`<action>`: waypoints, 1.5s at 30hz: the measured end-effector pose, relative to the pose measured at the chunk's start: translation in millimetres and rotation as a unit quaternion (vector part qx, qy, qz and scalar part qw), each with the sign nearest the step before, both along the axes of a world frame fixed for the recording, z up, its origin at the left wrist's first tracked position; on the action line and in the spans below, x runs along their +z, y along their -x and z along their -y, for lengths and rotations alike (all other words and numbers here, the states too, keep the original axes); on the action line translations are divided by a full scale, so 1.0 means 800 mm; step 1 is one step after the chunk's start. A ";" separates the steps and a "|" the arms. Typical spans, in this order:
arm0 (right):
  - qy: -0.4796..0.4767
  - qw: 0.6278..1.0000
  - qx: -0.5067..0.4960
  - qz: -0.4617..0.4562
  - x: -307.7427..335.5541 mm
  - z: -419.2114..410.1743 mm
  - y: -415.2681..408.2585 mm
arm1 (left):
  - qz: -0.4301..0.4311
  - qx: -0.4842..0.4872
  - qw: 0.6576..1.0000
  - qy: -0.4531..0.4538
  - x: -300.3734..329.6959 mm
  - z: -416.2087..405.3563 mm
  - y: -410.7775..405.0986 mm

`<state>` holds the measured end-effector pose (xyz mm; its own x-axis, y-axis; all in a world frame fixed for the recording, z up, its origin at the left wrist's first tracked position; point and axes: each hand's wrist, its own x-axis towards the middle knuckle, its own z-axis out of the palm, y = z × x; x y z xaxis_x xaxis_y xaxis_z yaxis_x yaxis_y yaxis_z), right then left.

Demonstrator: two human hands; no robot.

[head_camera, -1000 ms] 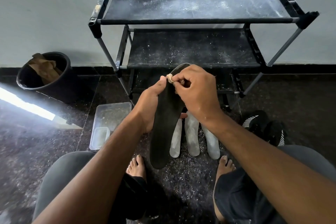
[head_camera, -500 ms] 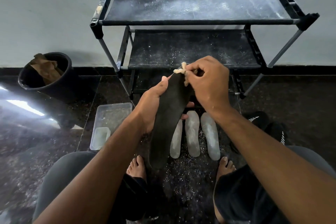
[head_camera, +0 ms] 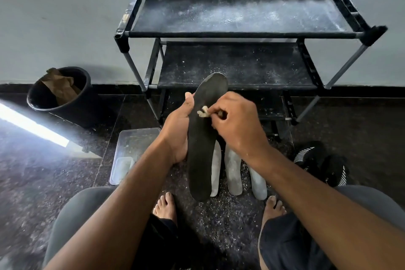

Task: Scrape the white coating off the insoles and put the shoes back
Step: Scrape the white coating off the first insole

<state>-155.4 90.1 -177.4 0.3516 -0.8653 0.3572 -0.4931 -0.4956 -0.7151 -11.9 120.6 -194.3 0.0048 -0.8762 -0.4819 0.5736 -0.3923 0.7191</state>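
Dark insole (head_camera: 202, 149): long, flat, matte black, rounded at both ends; held upright over the floor in front of the rack, toe end up, its face scraped almost bare.
Left hand (head_camera: 178, 131): grips the insole's left edge, thumb laid up along the rim, fingers hidden behind it.
Right hand (head_camera: 235, 123): fingers curled, pinching a pale crumpled strip of coating (head_camera: 203, 112) against the insole's upper part.
Coated insoles (head_camera: 233, 173): three, chalky grey-white, lying side by side on the floor just behind the held one.
Floor (head_camera: 361, 116): dark speckled stone, glossy, strewn with white flakes between the bare feet.
Shoe rack (head_camera: 241, 13): black tube frame with fabric shelves, dusted with white powder, against the wall.
Shoes (head_camera: 322, 162): black with white stripes, on the floor at the right.
Plastic tub (head_camera: 133, 149): clear, rectangular, left of the left forearm.
Bucket (head_camera: 63, 96): black, round, holding crumpled brown paper.
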 end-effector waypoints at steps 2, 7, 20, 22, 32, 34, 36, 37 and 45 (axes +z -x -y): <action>-0.035 0.998 0.056 -0.005 0.001 -0.014 -0.004 | 0.006 0.020 1.000 -0.004 0.002 0.001 -0.001; -0.098 0.991 0.081 0.034 0.003 -0.018 -0.002 | 0.026 0.038 0.999 -0.007 0.006 -0.001 -0.005; -0.077 0.994 0.084 0.003 0.012 -0.020 -0.004 | 0.001 0.024 0.999 -0.023 0.012 -0.003 -0.006; -0.047 0.995 0.085 -0.001 0.010 -0.024 -0.007 | -0.004 0.024 1.000 -0.019 0.011 -0.001 -0.006; 0.034 0.995 0.038 -0.081 0.010 0.014 0.013 | 0.012 -0.006 1.000 -0.006 0.005 -0.005 0.005; 0.058 0.996 -0.005 -0.066 0.011 0.026 0.021 | 0.000 -0.026 1.000 -0.008 0.007 -0.006 0.011; 0.075 0.995 -0.057 -0.043 0.012 0.037 0.028 | 0.008 -0.045 0.999 -0.012 0.009 -0.008 0.012; 0.077 0.994 -0.073 -0.031 0.013 0.039 0.030 | 0.015 -0.052 0.999 -0.010 0.010 -0.008 0.011; 0.018 0.996 -0.085 -0.023 0.013 0.041 0.033 | 0.025 -0.061 0.998 -0.011 0.012 -0.010 0.010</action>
